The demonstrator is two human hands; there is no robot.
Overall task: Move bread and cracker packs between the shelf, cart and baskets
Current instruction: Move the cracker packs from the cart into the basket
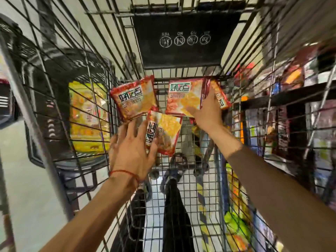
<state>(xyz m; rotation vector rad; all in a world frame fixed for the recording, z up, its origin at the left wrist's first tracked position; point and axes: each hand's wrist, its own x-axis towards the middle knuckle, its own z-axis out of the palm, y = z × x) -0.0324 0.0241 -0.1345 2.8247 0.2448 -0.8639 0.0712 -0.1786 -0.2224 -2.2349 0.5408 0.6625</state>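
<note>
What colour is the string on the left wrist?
The string is red; head view.

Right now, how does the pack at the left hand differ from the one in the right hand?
The lower pack is turned so its lettering runs sideways; the right pack shows level lettering. The left hand touches the lower pack with spread fingers; the right hand grips the right pack. Both are red-orange.

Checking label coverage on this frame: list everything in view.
cracker packs: 4, red-orange, far end inside cart
cart: 1, grey wire, centre
panel: 1, black, cart's far end
basket: 1, black, left of cart
yellow pack: 1, yellow, in basket
shelf: 1, dark, right, stocked
left hand: fingers spread, thumb on lower pack
right hand: grips rightmost packs
</note>
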